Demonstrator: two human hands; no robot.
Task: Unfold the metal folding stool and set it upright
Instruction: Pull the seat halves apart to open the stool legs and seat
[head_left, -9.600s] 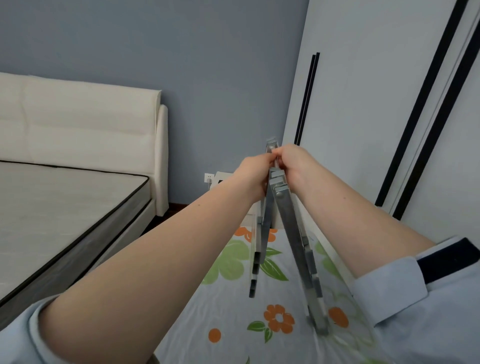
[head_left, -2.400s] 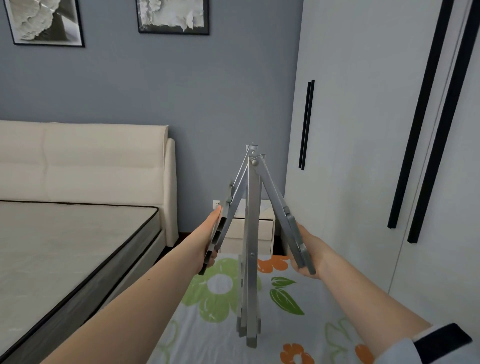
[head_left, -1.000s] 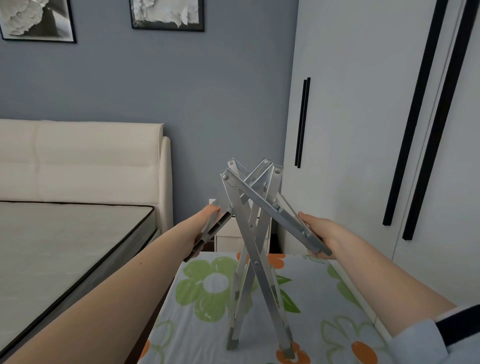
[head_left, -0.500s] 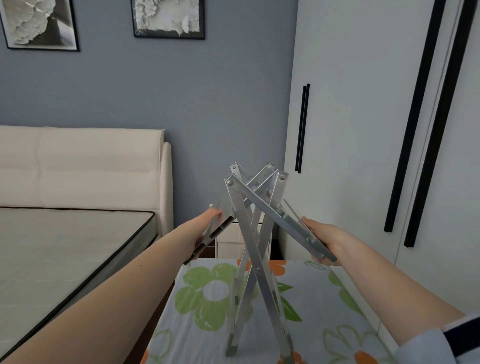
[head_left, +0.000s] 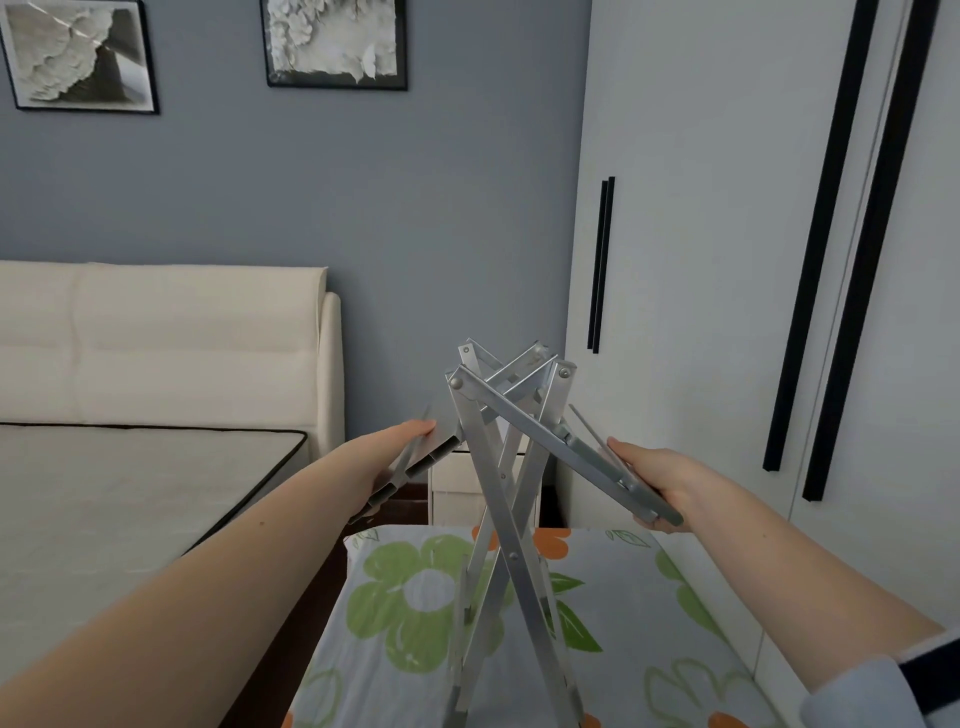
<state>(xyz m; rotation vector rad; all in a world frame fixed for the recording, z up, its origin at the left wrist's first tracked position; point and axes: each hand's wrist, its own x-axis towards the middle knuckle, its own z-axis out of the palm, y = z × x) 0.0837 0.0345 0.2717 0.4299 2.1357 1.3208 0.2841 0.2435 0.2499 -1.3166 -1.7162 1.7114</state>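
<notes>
The metal folding stool is held up in front of me, partly unfolded. Its silver legs cross in an X and reach down toward the flower-patterned surface. Two seat flaps slope down and outward from the hinges at the top. My left hand grips the left flap from the side. On the right flap, my right hand holds the lower end. The feet of the legs run out of the bottom of the picture.
A bed with a cream padded headboard lies to the left. A white wardrobe with long black handles fills the right. A small white nightstand stands behind the stool against the grey wall, which carries two framed pictures.
Since 2.4 s ago the legs have spread from a flat bundle into a crossed X, and the flaps have swung further outward. Over the last half second little has moved.
</notes>
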